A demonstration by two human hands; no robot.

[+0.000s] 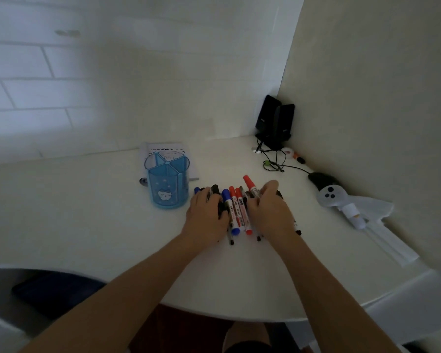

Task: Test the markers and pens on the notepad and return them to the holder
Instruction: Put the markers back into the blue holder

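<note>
Two black speakers (275,121), one mouse (321,179) and one ghost plush (329,196) crowd the bench (87,212) corner. One blue holder (168,184) stands before the notepad (163,149), just left of the markers (236,212): three red-capped, two blue. The left hand (205,215) covers black ones, grip unclear; the right hand (270,212) clasps a red marker (250,184).

holder (168,186): round cup of translucent blue plastic, upright on the table, inside split into compartments by partitions, cat face printed on the front wall.

notepad (163,150): white, dark printed pattern along the far edge, flat directly behind the holder and partly hidden by it.

markers (239,210): white barrels with blue, red and black caps, capped, lying side by side just right of the holder. one red-capped marker (250,184) is tilted, its cap beyond the row. thin pens (231,240) protrude at the near side. left hand (205,215) and right hand (270,212) cover the row's outer parts.
</note>
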